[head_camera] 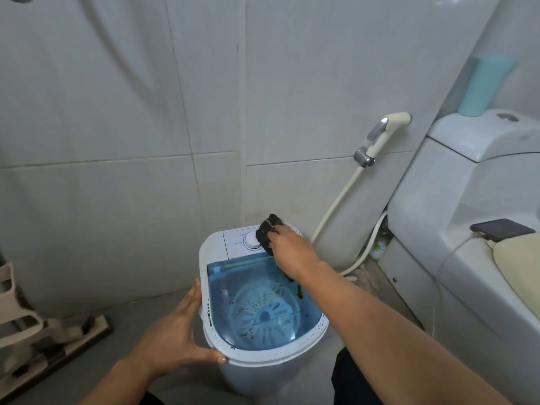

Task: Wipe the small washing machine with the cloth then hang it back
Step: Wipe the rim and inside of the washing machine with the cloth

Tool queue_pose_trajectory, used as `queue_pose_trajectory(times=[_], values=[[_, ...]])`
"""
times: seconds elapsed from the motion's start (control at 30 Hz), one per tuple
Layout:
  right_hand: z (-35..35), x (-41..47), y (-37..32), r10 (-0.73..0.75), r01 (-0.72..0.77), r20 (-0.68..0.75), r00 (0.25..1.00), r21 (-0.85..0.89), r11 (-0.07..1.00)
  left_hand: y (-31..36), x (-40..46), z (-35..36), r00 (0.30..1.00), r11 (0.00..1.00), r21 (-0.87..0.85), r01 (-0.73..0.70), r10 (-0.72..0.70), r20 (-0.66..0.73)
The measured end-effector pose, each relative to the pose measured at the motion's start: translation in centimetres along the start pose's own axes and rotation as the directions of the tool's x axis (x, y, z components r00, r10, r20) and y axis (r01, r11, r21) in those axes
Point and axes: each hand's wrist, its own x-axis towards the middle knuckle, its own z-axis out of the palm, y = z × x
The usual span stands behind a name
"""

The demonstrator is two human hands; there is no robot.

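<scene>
Standing on the grey floor at about six o'clock in the view, the small washing machine (257,363) shows a blue translucent lid (263,299) speckled with dark bits; the right hand (289,251) grips a bunched dark cloth (266,230) and presses it on the white control panel at the machine's twelve o'clock edge, just beside the round dial (252,240); the left hand (175,334) lies flat and unclenched against the rim at nine o'clock, thumb on the near edge; a toilet (467,200) stands at three o'clock, a bidet sprayer (385,127) hanging on the tiled wall at one o'clock.
</scene>
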Motion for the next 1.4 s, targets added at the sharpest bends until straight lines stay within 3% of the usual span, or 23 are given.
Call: queue_pose_trajectory(times=[0.13,0.23,0.4,0.63,0.8,0.97,1.2,1.4], values=[[0.8,-1.6,0.3,-0.055,0.058,0.045,0.997,-0.045,0.997,0.5,-0.1,-0.4,1.000,1.000,-0.002,0.004,-0.004,0.000],[0.8,-1.4,0.3,-0.028,0.028,-0.003,1.000,-0.043,0.999,0.4,-0.1,-0.4,1.000,1.000,-0.020,0.003,-0.003,-0.007],[0.4,1.6,1.5,0.147,-0.144,-0.043,0.988,0.058,0.988,0.6,-0.2,-0.4,1.000,1.000,-0.030,0.001,-0.001,-0.008],[-1.2,2.2,5.5,0.385,-0.379,0.057,0.921,0.356,0.854,0.8,-0.2,-0.4,1.000,0.998,-0.059,-0.003,0.003,-0.007],[-0.5,-1.4,6.5,0.390,-0.375,0.066,0.918,0.463,0.803,0.8,-0.1,-0.7,0.999,0.994,-0.103,0.027,-0.024,0.030],[-0.5,-5.3,5.8,0.467,-0.424,0.095,0.879,0.605,0.674,0.7,0.3,-1.0,0.993,0.984,-0.160,0.076,-0.061,0.099],[-0.6,-5.5,5.2,0.528,-0.460,0.095,0.844,0.632,0.623,0.6,0.7,-1.2,0.987,0.990,-0.120,0.076,-0.057,0.150],[2.3,-5.3,6.3,0.507,-0.351,-0.030,0.862,0.686,0.637,0.4,0.6,0.5,0.997,0.999,-0.045,0.026,-0.023,0.068]])
